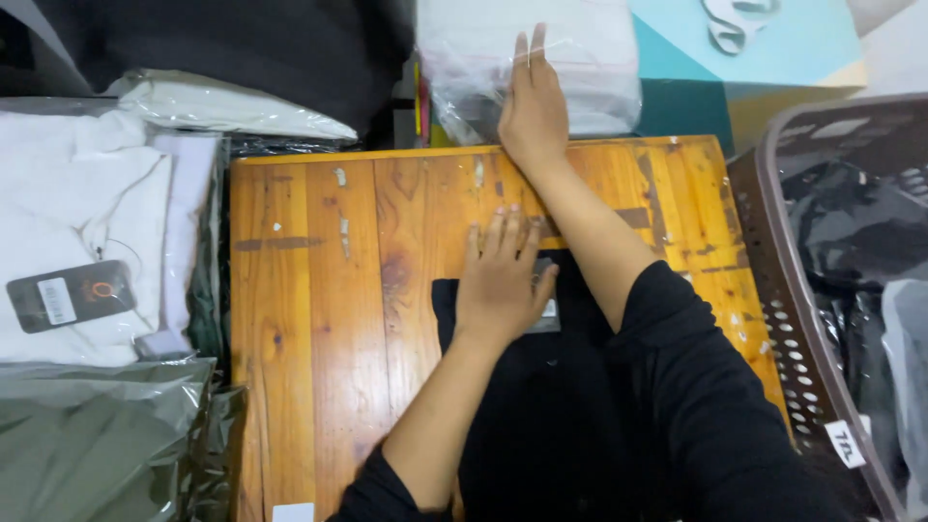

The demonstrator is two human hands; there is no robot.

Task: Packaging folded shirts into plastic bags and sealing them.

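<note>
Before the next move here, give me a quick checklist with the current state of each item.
1. Left hand flat on the folded black garment: ok.
2. Right hand touching the clear plastic bag beyond the table's far edge: ok; a closed grasp: cannot tell.
3. Black garment lying on the orange wooden table, not hanging over a side: cannot tell, its near part is hidden by the arms.
4. Table left of the garment bare of items: ok, only small paper scraps.
5. Brown perforated plastic basket next to the table's right edge: ok.
</note>
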